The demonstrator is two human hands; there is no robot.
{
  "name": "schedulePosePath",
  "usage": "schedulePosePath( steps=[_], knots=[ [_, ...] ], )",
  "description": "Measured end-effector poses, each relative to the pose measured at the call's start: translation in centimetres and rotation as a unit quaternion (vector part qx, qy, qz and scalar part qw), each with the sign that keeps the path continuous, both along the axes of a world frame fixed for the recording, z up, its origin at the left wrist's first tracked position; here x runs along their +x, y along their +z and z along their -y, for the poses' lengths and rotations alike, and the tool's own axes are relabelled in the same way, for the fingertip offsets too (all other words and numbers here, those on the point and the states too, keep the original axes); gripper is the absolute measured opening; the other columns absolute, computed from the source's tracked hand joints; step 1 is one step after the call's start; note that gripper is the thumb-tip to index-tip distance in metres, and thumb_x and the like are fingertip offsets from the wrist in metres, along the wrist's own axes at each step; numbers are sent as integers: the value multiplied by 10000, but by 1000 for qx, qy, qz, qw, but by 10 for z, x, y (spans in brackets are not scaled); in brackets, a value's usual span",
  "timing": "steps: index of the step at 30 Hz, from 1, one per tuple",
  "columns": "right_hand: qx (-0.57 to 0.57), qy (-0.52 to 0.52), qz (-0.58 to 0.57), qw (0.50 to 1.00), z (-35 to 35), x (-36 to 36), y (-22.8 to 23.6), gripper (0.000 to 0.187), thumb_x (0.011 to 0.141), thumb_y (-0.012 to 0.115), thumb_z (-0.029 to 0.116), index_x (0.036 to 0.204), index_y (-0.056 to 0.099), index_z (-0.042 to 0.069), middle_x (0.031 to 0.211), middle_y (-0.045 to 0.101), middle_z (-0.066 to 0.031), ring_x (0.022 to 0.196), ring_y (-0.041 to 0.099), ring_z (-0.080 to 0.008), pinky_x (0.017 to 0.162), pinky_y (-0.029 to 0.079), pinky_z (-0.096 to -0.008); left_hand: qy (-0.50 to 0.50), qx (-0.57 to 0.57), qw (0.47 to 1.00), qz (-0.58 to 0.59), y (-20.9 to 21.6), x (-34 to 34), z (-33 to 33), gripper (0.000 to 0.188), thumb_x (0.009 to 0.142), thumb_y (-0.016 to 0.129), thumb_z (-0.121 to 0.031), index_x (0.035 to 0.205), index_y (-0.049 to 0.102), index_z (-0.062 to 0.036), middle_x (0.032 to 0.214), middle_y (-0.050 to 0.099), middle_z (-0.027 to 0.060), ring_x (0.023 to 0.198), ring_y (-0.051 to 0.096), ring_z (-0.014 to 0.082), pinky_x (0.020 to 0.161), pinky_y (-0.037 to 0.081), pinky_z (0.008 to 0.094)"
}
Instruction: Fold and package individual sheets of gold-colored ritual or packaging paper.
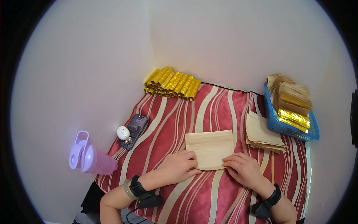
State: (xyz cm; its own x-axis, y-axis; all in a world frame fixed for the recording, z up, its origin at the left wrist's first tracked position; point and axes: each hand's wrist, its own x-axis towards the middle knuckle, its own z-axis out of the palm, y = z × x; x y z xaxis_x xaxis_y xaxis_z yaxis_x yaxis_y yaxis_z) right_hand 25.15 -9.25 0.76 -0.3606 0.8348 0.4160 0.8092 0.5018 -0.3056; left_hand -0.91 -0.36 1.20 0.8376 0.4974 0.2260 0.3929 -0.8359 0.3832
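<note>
Light: bright, even, soft.
Shadows: faint.
Glare: on gold foil rolls [172, 83].
Edges: fisheye bending, black corners.
Focus: sharp.

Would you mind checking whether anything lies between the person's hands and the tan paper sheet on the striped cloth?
Nothing visible does. The left hand and right hand both rest directly on the near edge of the tan paper sheet; the paper stack lies apart, to its right.

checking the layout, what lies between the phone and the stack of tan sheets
In the head view, the single tan sheet lies between the phone and the stack, on the striped cloth, with both hands on its near edge.
</note>
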Motion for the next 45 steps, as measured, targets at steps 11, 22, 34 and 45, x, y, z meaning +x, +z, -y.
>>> schedulePosePath(
  steps=[11, 22, 34, 45],
  knots=[
    [-41, -27, -58, 997, 1, 8, -7, 174, 829, 721, 172, 982, 685, 97, 879, 668, -41, 840, 633, -244, 711, 519, -362, 43, -89, 994, 54, -3, 2, 2, 148, 859, 715, -183, 938, 703, -59, 847, 646, 55, 821, 625, 236, 729, 505, 351],
    [-89, -95, -76, 989, 4, -1, 3, 313, 835, 690, 128, 1137, 625, 81, 1026, 643, -99, 969, 598, -286, 794, 505, -391, 56, -83, 995, 24, 3, 6, 7, 274, 867, 683, -122, 1141, 665, -118, 997, 602, 86, 868, 606, 248, 741, 502, 349],
    [14, 91, 99, 991, 2, 12, 0, 305, 721, 655, 121, 1016, 702, 60, 957, 667, -22, 957, 617, -201, 791, 518, -325, -89, 63, 994, 4, -5, 1, -6, 317, 777, 692, -76, 1043, 778, -225, 1010, 578, 32, 1019, 531, 243, 819, 486, 349],
    [-85, 187, 15, 979, 16, -12, 16, 231, 765, 629, 140, 961, 701, 42, 985, 693, -64, 964, 636, -227, 791, 542, -350, 42, 229, 972, -21, 3, -2, -11, 218, 768, 735, -163, 983, 760, -138, 1024, 599, 65, 1024, 545, 273, 878, 471, 402]
  ],
)
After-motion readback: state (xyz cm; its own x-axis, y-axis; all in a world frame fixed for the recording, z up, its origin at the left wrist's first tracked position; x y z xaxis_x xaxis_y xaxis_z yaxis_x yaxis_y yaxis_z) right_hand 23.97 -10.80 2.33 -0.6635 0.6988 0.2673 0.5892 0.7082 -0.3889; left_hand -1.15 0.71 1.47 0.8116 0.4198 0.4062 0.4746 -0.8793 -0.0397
